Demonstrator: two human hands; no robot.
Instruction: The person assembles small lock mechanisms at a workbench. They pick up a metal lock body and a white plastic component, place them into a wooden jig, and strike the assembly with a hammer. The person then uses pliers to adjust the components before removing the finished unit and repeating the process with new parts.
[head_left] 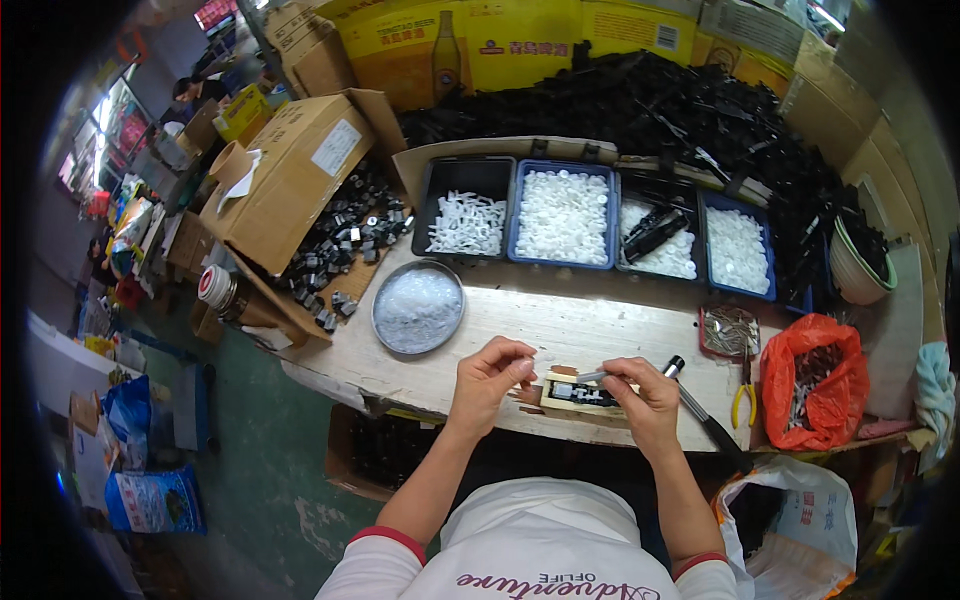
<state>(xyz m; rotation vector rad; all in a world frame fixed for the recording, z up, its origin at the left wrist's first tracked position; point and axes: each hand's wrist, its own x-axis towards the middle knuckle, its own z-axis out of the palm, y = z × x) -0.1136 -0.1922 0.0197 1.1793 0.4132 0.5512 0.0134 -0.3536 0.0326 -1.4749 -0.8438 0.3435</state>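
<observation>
My left hand (pixel 490 384) is closed in a pinch just left of a small pale wooden jig (pixel 552 403). Whatever its fingertips hold, if anything, is too small to make out. A black and silver mechanical part (pixel 578 394) lies inside the jig at the bench's front edge. Over the jig's right end, my right hand (pixel 646 398) grips a thin grey rod-like tool (pixel 592 377) between thumb and fingers, its tip pointing left above the part. A hammer (pixel 708 420) with a dark handle lies beside this hand.
Behind stand bins (pixel 565 262) of small white plastic pieces. A round metal dish (pixel 418 307) of clear pieces sits left. Right are a red tray (pixel 729 331) of metal pins, yellow-handled pliers (pixel 744 402) and a red bag (pixel 815 382). Black parts (pixel 620 110) pile up at the back.
</observation>
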